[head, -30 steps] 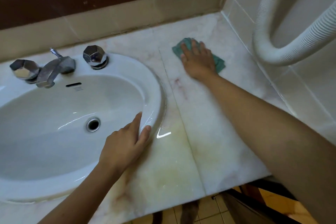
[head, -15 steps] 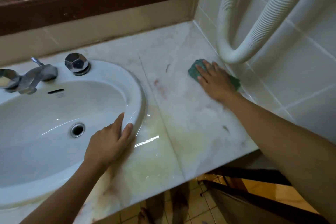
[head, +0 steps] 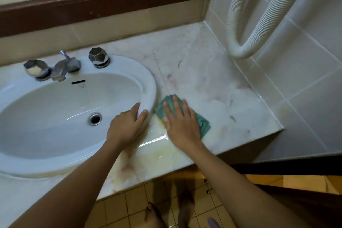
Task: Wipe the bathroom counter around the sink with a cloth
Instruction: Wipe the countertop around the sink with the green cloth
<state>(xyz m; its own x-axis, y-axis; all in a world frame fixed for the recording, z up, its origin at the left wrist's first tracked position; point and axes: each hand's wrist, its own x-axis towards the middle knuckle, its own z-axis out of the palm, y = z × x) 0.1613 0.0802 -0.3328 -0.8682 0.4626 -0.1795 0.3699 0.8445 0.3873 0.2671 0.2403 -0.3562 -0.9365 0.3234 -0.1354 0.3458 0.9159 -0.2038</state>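
A green cloth (head: 203, 123) lies flat on the pale marble counter (head: 209, 79), right beside the sink's right rim. My right hand (head: 180, 122) presses down on the cloth with fingers spread, covering most of it. My left hand (head: 127, 126) rests flat on the white oval sink (head: 55, 116) at its right rim, fingers together, holding nothing. The counter shows reddish streaks behind the cloth and yellowish stains near its front edge.
A chrome faucet (head: 63, 68) with two faceted knobs (head: 98, 57) stands at the sink's back. A white ribbed hose (head: 246, 46) loops down the tiled right wall over the counter's far corner. A dark-framed mirror (head: 101, 5) runs behind. The counter's front edge drops to yellow floor tiles.
My right hand has slid the cloth from the back right of the counter, past the wall side, forward and left to the sink's rim. My left hand stayed on the rim.
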